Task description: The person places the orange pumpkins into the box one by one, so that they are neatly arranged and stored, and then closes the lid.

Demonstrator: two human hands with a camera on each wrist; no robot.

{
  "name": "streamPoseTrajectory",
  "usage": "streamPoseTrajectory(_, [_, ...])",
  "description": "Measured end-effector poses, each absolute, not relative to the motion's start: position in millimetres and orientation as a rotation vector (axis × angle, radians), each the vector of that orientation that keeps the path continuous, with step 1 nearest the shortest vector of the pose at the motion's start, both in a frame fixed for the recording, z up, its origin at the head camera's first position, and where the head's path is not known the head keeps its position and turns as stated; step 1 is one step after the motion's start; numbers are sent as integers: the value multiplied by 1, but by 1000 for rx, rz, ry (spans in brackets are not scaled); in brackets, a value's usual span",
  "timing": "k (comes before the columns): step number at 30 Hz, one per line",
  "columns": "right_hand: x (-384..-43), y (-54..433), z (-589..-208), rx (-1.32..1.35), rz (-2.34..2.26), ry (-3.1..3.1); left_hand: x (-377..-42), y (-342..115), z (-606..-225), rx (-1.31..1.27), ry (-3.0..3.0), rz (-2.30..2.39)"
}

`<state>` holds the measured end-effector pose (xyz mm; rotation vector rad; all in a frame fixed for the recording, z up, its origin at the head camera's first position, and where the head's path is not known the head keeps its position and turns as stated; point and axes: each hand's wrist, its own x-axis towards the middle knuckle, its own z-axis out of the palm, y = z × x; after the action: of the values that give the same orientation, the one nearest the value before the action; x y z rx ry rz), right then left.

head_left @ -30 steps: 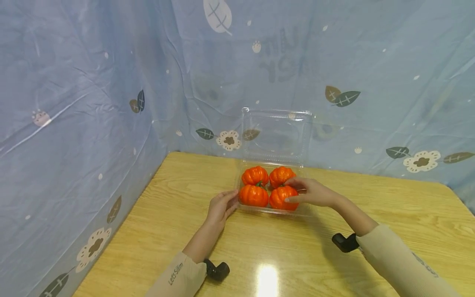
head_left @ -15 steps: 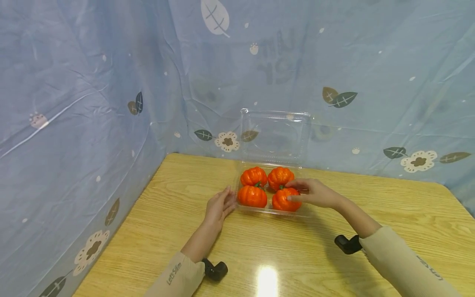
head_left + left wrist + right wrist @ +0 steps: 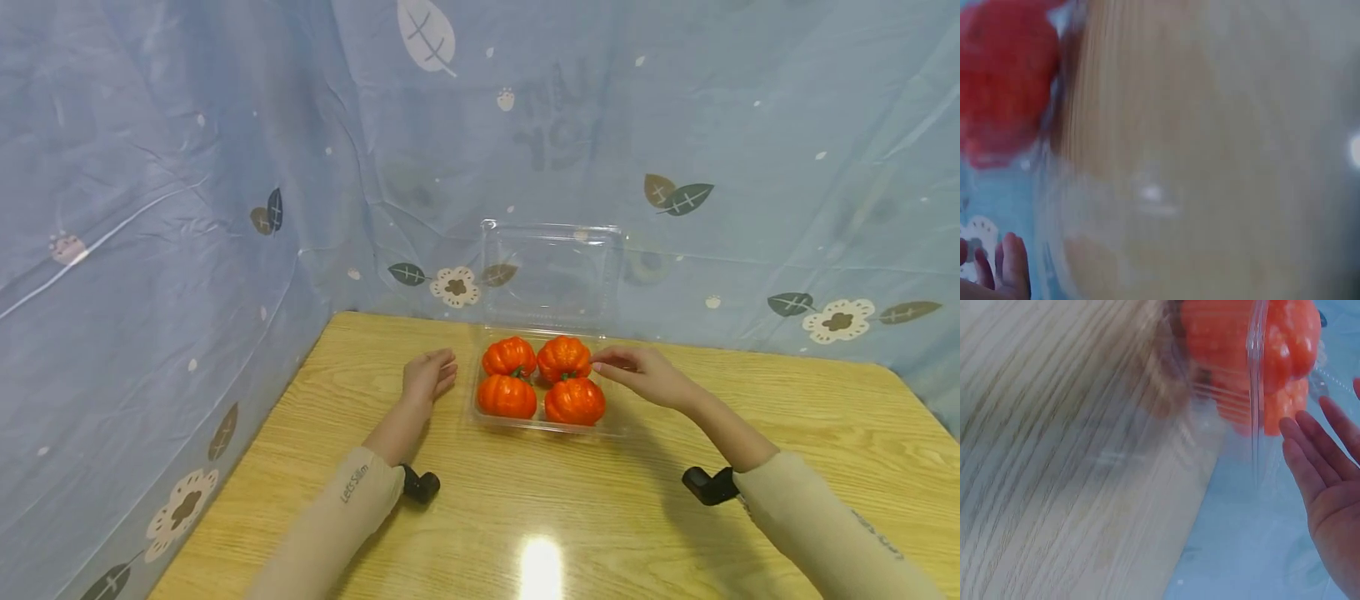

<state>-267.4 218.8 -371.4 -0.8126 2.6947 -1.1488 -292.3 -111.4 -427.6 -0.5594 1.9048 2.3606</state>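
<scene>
Several small orange pumpkins with green stems sit in a clear plastic clamshell box [image 3: 551, 426], its lid [image 3: 551, 279] standing up at the back. They lie in two rows; the front right pumpkin [image 3: 575, 402] and back right pumpkin [image 3: 564, 359] are nearest my right hand [image 3: 645, 377]. That hand is just right of the box, fingertips close to the back right pumpkin, fingers extended in the right wrist view. Whether they touch the rim I cannot tell. My left hand [image 3: 429, 377] is apart from the box's left side, holding nothing, fingers relaxed.
The box stands on a light wooden table [image 3: 480, 517] near its back edge. A blue patterned cloth [image 3: 450, 150] hangs behind and along the left side. A black wrist-worn piece [image 3: 422, 485] sits at my left sleeve, and another black piece [image 3: 708, 486] at the right.
My right hand has drawn back from the front right pumpkin to the box's right side. The left hand has moved away from the box, left and farther back.
</scene>
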Motion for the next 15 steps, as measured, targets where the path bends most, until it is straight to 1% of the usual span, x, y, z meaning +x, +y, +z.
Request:
streamPoseTrajectory(7, [-280, 226, -369, -737, -1108, 2794, -326, -110, -420, -517, 2074, 2248])
streamPoseTrajectory(15, [-294, 231, -363, -512, -1054, 2925, -350, -101, -397, -351, 2251, 2167])
